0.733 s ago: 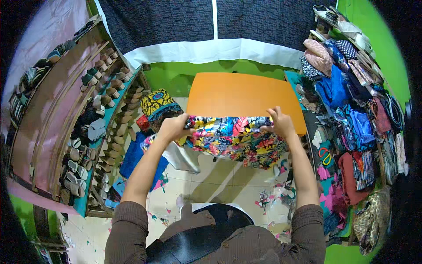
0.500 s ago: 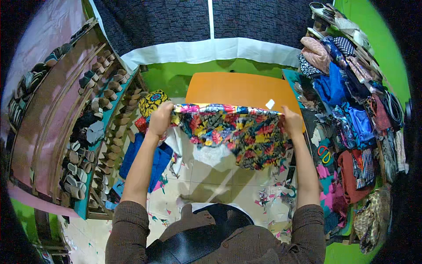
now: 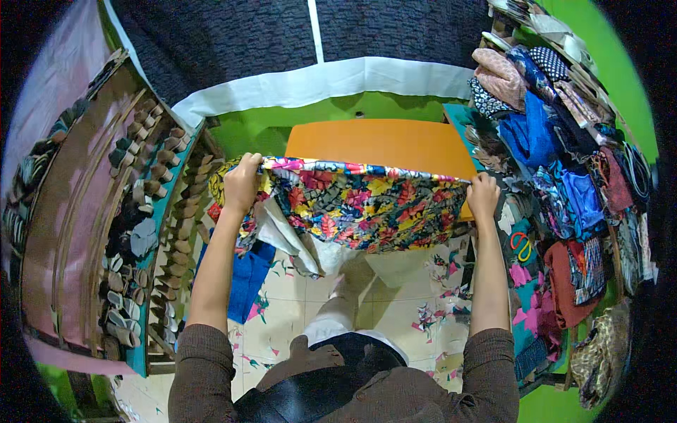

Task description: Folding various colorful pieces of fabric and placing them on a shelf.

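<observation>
A floral cloth (image 3: 367,208) in red, yellow, pink and dark grey is stretched between my hands in front of me. My left hand (image 3: 242,185) is closed on its upper left corner, and my right hand (image 3: 484,197) grips the upper right end. The top edge runs nearly straight, sloping slightly down to the right. Below it the cloth hangs in a loose sheet, with a pale underside showing near my left forearm. Behind it stands an orange tabletop (image 3: 381,141), partly covered by the cloth.
Racks of shoes (image 3: 159,176) line the left side. On the right, shelves hold folded fabrics (image 3: 536,141) and scissors with coloured handles (image 3: 521,247). Blue denim cloth (image 3: 248,282) lies low at the left. Fabric scraps (image 3: 430,317) litter the tiled floor. A dark curtain (image 3: 395,35) hangs behind.
The floral cloth has swung and spread out wider, its lower edge rising on the right. My left hand has moved slightly left and up; my right hand has shifted a little right and down.
</observation>
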### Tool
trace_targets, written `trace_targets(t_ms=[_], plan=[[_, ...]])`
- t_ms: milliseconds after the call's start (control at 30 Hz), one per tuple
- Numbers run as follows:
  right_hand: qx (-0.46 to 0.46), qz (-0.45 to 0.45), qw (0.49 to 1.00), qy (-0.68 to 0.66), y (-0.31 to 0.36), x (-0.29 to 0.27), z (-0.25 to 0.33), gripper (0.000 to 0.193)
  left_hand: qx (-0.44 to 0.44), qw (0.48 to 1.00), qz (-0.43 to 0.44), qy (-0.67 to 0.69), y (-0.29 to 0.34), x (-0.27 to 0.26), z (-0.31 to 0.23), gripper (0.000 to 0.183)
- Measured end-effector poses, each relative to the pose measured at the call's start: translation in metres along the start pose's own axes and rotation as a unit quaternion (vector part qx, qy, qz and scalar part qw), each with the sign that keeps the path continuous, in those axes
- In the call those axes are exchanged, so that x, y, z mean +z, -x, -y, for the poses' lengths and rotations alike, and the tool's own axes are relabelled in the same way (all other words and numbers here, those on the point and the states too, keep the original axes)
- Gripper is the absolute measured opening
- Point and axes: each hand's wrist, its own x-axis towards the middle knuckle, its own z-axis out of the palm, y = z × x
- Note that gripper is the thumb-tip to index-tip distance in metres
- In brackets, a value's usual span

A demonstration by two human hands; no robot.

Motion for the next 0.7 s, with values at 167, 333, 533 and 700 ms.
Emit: trace_targets(t_ms=[167,333,533,700], plan=[[0.090,-0.079,0.959,-0.258,-0.082,0.032,-0.049,0.019,-0.233,0.968,0.061,0.068,-0.057,0.055,0.026,0.033],[0.084,-0.089,0.922,-0.368,-0.155,0.046,-0.047,0.023,-0.171,0.963,0.206,-0.005,-0.081,0.118,0.073,0.020],[0.013,-0.105,0.980,-0.168,-0.208,0.091,-0.054,0.021,-0.194,0.932,0.305,0.022,-0.109,0.205,0.097,0.031],[0.027,-0.042,0.991,-0.120,-0.233,0.134,-0.036,0.022,-0.222,0.928,0.283,0.096,-0.098,0.274,0.113,0.023]])
